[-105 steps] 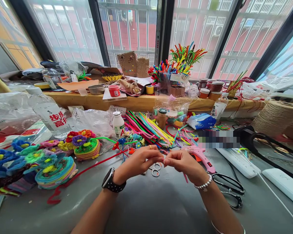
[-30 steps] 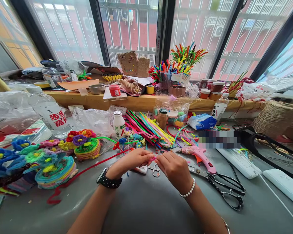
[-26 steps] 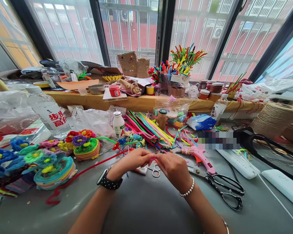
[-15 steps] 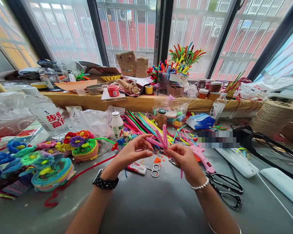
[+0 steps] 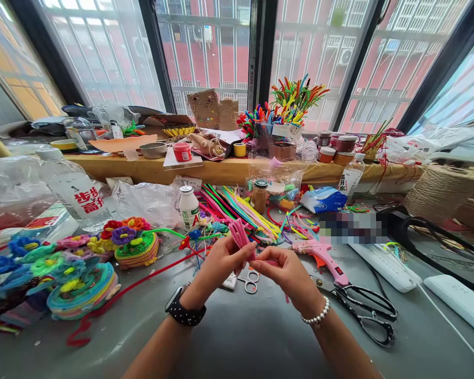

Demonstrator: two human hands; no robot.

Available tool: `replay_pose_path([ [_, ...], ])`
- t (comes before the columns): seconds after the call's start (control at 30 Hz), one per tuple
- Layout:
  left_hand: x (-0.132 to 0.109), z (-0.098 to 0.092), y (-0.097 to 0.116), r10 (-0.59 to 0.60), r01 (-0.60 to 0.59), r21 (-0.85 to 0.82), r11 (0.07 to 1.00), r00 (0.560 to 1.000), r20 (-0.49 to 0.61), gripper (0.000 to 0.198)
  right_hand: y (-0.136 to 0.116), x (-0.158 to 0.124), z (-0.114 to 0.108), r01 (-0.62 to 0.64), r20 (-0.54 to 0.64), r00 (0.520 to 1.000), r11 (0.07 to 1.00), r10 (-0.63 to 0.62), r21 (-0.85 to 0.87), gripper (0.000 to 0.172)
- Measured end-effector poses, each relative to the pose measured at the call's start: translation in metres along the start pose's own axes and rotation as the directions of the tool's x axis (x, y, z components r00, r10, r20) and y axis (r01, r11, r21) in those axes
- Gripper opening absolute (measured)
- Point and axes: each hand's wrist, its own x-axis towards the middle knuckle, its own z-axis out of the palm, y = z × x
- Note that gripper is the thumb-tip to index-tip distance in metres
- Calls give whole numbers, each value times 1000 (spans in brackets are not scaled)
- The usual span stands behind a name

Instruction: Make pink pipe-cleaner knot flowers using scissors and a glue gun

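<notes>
Since 0.5 s ago, our left hand (image 5: 223, 266) has closed around the pink pipe-cleaner bunch (image 5: 239, 232), whose spread strands are now gathered together; it sits between our hands, its looped end leaning toward 11 o'clock; our left fingers grasp its lower part, while our right hand (image 5: 286, 271) pinches at its base, fingertips near the left thumb; from there, small scissors (image 5: 250, 282) lie at 6 o'clock, the pink glue gun (image 5: 327, 259) at 3 and large scissors (image 5: 342, 296) at 4; loose pipe cleaners (image 5: 237, 208) fan out at 12.
</notes>
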Motion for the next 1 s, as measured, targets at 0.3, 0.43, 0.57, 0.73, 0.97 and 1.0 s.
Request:
replay_pose_path([
  [0.3, 0, 7, -3, -77, 103, -372, 923, 993, 86, 32, 7, -7, 11, 282, -125, 921, 854, -368, -438, 20],
  [0.43, -3, 9, 2, -106, 145, -453, 880, 988, 109, 33, 5, -8, 12, 333, -150, 890, 838, -431, -432, 18],
  [0.57, -6, 3, 7, -32, 119, -508, 853, 984, 177, 22, -1, -4, 3, 104, -52, 993, 993, -102, 47, 21],
  [0.73, -8, -6, 6, 52, 54, -385, 921, 964, 259, 21, 4, -3, -4, -345, 413, 902, 778, 122, 524, 25],
  [0.97, -6, -7, 6, 166, -104, -314, 944, 970, 178, 16, 11, -4, 0, -460, 528, 839, 684, 128, 566, 22],
  [1.0, -6, -7, 5, 156, -95, -315, 944, 972, 173, 16, 11, -3, 1, -453, 521, 844, 683, 123, 573, 23],
])
